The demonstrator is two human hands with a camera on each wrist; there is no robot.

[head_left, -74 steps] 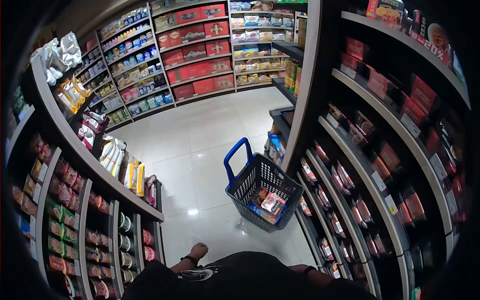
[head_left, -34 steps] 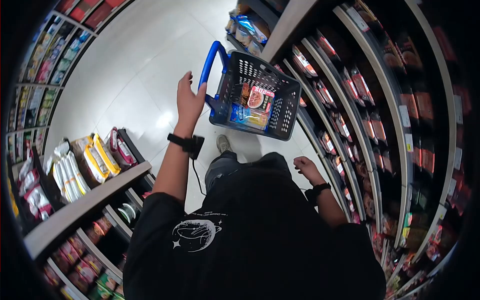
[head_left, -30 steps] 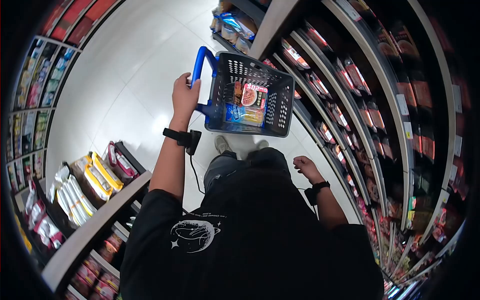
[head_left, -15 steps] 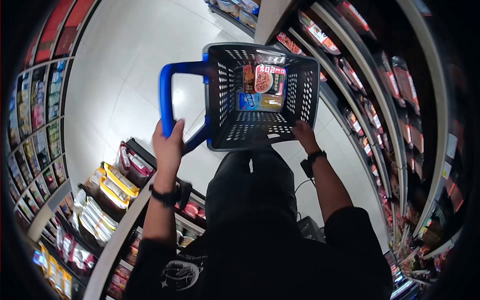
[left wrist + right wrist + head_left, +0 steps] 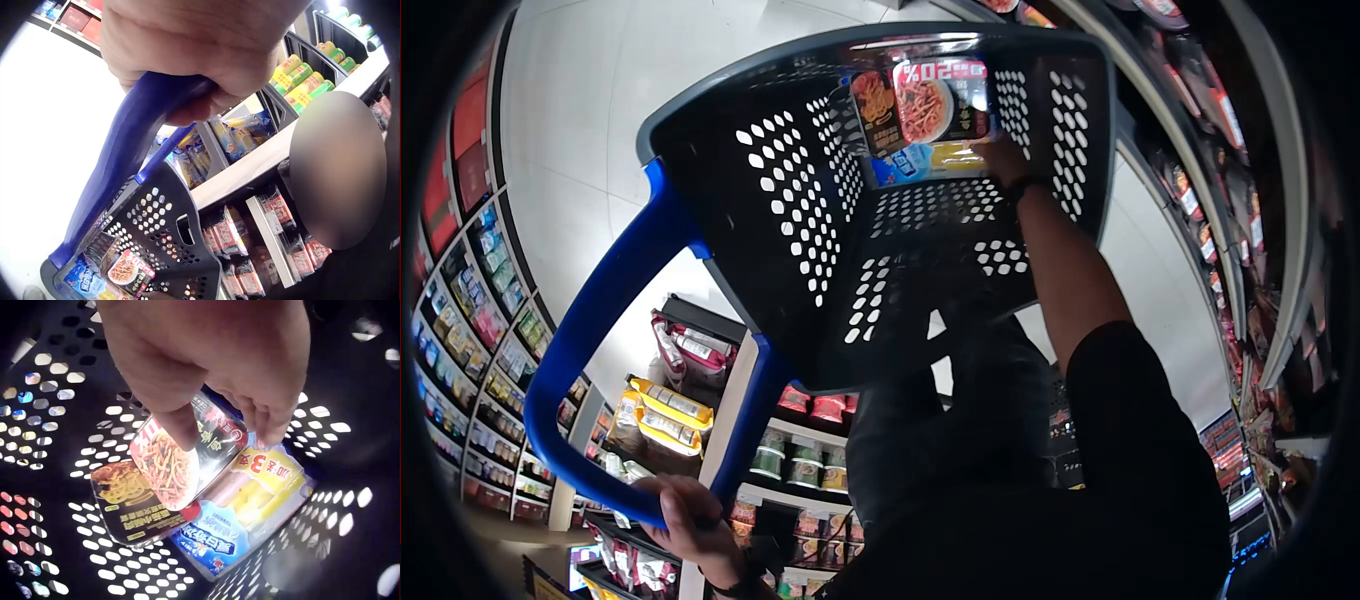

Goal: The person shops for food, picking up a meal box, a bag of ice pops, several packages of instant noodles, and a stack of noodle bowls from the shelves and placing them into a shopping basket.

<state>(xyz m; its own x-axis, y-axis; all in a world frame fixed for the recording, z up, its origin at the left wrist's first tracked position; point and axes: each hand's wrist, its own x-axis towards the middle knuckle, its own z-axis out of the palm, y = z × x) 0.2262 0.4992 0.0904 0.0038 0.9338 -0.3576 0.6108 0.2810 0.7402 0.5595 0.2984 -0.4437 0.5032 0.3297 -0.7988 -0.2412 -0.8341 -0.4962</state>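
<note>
My left hand (image 5: 695,525) grips the blue handle (image 5: 590,350) of the dark perforated basket (image 5: 750,90), its fingers curled round the bar in the left wrist view (image 5: 194,56). Inside the basket, my right hand (image 5: 1005,160) reaches down to the packages at the bottom. In the right wrist view the right thumb lies over the red-and-black noodle-picture pack (image 5: 169,462), and the other fingertips are at its edge beside the blue-and-yellow bag (image 5: 250,506). A darker food pack (image 5: 131,506) lies partly under the noodle-picture pack. How firmly the fingers hold is hard to tell.
Shelves of packaged food (image 5: 1200,120) curve along the right. Farther shelves (image 5: 475,300) stand at the left, with yellow bags (image 5: 670,415) and tubs (image 5: 805,470) on nearer shelving. Pale floor (image 5: 590,90) shows beyond the basket.
The basket has come nearer and tilted, its handle swinging down to the left. My right hand has moved from the basket's rim in to the packages; the left still grips the handle.
</note>
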